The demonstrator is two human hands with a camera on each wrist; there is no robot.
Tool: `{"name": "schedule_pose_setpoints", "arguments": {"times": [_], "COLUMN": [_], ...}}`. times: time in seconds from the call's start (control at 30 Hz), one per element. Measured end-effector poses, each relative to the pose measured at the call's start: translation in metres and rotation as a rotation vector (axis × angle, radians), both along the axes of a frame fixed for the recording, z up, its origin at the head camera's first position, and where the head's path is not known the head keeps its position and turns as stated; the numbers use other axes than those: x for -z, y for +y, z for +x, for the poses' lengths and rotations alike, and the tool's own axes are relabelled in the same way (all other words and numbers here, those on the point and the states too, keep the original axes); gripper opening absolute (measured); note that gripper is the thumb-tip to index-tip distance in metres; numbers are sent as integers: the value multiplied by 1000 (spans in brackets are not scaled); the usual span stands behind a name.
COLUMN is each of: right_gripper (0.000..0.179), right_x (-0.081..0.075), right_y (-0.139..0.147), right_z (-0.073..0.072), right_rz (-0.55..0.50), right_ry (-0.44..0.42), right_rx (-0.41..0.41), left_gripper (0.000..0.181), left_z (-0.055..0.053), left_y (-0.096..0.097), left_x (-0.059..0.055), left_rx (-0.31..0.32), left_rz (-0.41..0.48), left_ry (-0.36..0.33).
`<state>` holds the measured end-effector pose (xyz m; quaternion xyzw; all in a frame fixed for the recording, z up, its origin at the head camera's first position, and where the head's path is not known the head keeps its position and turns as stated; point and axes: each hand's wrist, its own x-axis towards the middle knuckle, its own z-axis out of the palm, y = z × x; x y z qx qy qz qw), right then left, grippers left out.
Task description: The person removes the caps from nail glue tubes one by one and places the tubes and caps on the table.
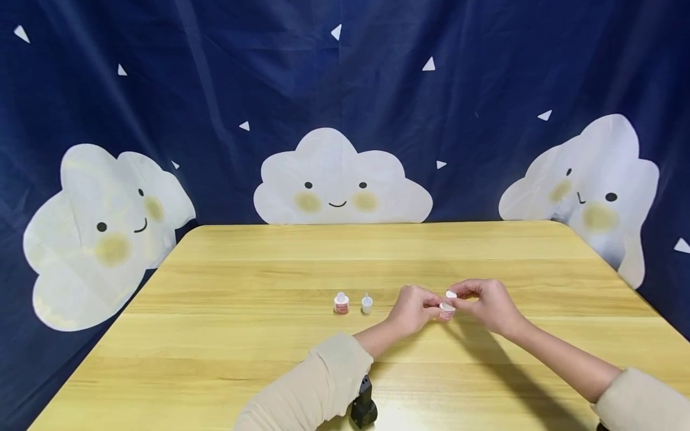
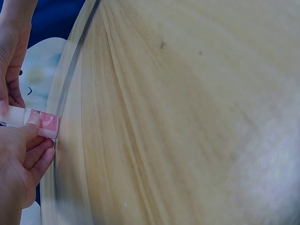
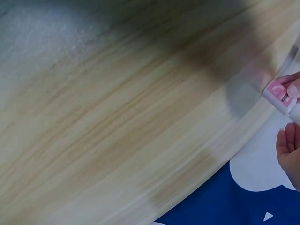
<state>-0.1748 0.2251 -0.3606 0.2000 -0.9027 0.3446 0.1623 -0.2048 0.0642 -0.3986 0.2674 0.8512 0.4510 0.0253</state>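
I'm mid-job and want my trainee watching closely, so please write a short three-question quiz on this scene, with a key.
1. Which hand grips the small white bottle with a pink label? A) left B) right
2. True or false: in the head view, the standing white bottle with a reddish label is left of the small white cup-shaped piece with a thin upright stem.
3. How many white cloud shapes show on the navy-blue fabric backdrop in the head view?

Key: 1. A, the left hand. 2. True. 3. Three.
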Motion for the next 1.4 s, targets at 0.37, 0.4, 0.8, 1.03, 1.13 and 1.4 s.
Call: {"name": "schedule_pose_setpoints", "arguments": {"times": [0.37,0.4,0.8,1.03,1.13,1.4], "right_gripper": [8,8,12,12,10,10], "right_x": [-1,-1,-5,-3,-1,7], "right_y": [4,4,8,9,7,2], "right_z": [-2,-2,-4,-5,-4,-4], "right_rz": [-2,-4,14,-28,-53,-81], "right_ry": [-35,-38,-52,-99,-88,4], "right_rx": [-57,-62,-153,-166,-133,-35], "left_gripper": [14,14,16,14,12,13], "left_z": [1,1,0,1,1,1], "left_y": [0,0,-1,-1,0,0], "left_x": [-2,-2,-2,-2,-2,-1], "left_rx": [4,3,0,-7,-12,-7], "left_rz": [-1,0,-30,-33,-27,-12], "left_ry": [-8,-7,29,29,14,5]}}
